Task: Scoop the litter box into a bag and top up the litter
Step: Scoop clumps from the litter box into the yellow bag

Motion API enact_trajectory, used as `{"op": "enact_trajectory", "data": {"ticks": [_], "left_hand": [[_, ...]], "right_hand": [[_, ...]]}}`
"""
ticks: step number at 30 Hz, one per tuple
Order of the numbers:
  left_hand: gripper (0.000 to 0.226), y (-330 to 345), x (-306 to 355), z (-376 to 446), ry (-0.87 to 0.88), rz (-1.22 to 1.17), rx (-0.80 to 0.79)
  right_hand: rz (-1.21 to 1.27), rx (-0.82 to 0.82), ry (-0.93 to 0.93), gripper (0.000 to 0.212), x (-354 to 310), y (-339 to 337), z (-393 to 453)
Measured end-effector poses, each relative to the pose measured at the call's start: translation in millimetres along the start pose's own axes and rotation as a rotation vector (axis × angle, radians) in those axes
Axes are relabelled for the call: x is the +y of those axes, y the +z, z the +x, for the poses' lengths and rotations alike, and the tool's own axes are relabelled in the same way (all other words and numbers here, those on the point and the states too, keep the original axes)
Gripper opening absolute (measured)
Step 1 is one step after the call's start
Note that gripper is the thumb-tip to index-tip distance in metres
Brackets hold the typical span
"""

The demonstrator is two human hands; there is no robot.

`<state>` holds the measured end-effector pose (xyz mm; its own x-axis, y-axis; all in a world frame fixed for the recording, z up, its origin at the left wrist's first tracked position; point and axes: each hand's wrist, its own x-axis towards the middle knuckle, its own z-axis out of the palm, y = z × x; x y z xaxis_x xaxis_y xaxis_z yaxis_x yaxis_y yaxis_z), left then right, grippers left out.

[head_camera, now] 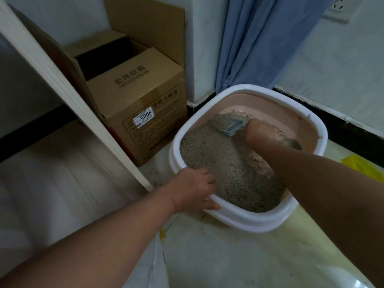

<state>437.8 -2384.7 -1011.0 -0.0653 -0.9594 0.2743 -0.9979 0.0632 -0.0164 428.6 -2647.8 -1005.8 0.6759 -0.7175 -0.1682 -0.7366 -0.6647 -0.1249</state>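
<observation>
A litter box (247,222) sat on the floor by a wall. Its near rim was gripped by the left hand (192,189) — fingers curled over. A scoop (231,127) was held by the right hand (259,132), finger state not visible. Loose litter (224,163) — likely heavy, shifting; the stiff rim seemed the best hold.

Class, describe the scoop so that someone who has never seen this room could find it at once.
Find the white-rimmed litter box on the floor below the blue curtain. At its far end, beside the right hand, lies the scoop. It is the only grey, slotted plastic thing among the loose litter.
</observation>
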Motion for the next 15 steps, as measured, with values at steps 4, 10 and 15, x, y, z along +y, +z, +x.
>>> {"op": "enact_trajectory", "data": {"ticks": [4, 10, 15], "left_hand": [[0.039, -0.9, 0.4, 1.0, 0.006, 0.015, -0.002], [0.039, -0.6, 2.5, -0.1, -0.011, -0.005, -0.008], [0.039, -3.5, 4.5, 0.3, -0.024, -0.011, -0.032]], "right_hand": [[0.134, 0.022, 0.038, 0.018, -12.3, 17.0, 10.1], [0.334, 0.008, 0.066, 0.019, -6.2, 38.0, 9.4], [0.481, 0.106, -0.005, 0.028, -2.0, 53.7, 1.8]]}}
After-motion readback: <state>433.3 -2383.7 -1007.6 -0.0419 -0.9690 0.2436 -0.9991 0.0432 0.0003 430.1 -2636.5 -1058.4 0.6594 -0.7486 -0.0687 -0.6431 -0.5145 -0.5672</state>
